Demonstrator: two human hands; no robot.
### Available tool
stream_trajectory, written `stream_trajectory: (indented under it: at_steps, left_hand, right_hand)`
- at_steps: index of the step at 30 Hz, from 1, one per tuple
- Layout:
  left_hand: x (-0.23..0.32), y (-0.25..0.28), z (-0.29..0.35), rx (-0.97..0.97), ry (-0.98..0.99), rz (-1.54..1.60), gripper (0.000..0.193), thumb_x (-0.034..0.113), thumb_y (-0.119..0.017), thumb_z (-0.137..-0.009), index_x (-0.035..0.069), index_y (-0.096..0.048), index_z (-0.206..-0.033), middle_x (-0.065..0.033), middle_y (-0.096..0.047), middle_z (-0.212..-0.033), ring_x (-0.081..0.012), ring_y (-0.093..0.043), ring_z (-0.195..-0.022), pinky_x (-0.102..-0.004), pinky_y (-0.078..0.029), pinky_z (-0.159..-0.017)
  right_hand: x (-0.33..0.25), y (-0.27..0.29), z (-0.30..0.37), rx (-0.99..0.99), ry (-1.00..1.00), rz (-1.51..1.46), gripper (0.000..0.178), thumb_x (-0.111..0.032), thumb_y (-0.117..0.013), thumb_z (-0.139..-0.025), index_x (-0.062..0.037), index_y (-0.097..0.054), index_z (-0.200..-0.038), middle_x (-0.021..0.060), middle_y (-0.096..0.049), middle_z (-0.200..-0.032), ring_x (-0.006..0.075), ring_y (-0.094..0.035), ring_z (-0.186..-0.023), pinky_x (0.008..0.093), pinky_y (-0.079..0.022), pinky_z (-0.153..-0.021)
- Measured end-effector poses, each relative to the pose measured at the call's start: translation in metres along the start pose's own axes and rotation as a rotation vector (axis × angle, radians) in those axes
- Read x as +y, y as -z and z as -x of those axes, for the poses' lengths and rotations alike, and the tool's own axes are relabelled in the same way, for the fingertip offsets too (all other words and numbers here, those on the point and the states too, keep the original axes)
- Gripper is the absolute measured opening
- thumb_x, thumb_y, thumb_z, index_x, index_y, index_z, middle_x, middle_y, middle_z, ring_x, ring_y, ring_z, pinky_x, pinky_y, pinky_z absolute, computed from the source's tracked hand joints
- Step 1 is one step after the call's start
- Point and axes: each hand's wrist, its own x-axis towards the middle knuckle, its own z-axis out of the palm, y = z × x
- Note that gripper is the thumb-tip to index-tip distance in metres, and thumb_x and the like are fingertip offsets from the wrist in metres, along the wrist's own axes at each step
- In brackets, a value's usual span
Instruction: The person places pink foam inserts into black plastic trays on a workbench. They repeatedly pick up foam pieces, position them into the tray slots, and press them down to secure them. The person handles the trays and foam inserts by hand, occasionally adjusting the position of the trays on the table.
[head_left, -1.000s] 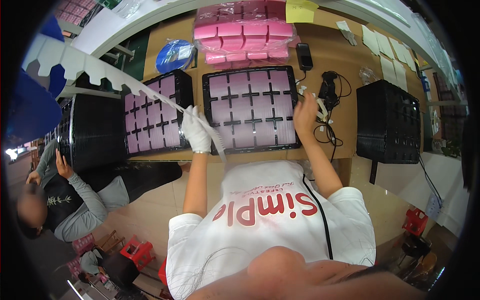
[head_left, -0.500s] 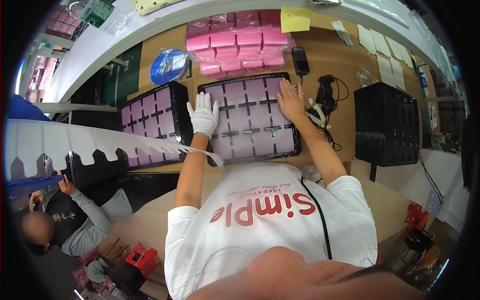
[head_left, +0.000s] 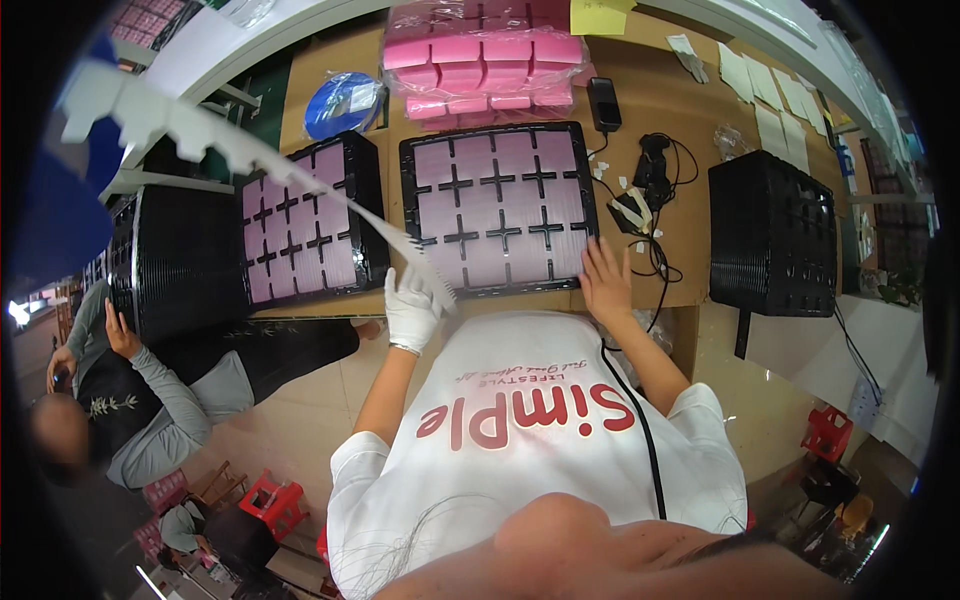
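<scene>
A black tray (head_left: pixel 590 205) with pink-lilac panels (head_left: pixel 475 205) and black cross-shaped dividers lies on the cardboard-covered table in front of me. At its near left corner is my left hand (head_left: pixel 411 308) in a white glove, fingers stretched out; whether it touches the tray I cannot tell. My right hand (head_left: pixel 607 283) is bare and rests with fingers apart at the near right corner. A white notched strip (head_left: pixel 250 150) slants down from the upper left, blurred at its far part, and its narrow end overlaps the gloved hand and the tray's edge.
More black tray stacks stand at the left (head_left: pixel 368 215) and right (head_left: pixel 772 235). Behind lie wrapped pink pieces (head_left: pixel 485 65), a blue roll (head_left: pixel 343 105), a black adapter (head_left: pixel 603 105), cables (head_left: pixel 655 170) and gloves (head_left: pixel 760 85). A seated person (head_left: pixel 160 420) is at the left.
Both hands have slid from the tray's sides toward me to its near corners. The strip now slants more steeply across the left tray stack. The view has shifted a little.
</scene>
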Motion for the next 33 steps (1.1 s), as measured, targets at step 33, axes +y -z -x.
stream_trajectory:
  at_steps: [33]
  left_hand:
    - [-0.370, 0.100, 0.061, 0.719, 0.893, 0.880, 0.060, 0.035, -0.075, -0.081, -0.001, -0.057, -0.124, -0.0089, -0.063, -0.115, -0.0181, -0.060, -0.102, -0.0321, -0.047, -0.091]
  right_hand:
    - [-0.030, -0.029, -0.035, 0.318, -0.531, -0.898, 0.058, -0.040, -0.027, -0.103, 0.0015, -0.033, -0.142, 0.0182, -0.033, -0.148, 0.0297, -0.028, -0.139, 0.0370, -0.019, -0.115]
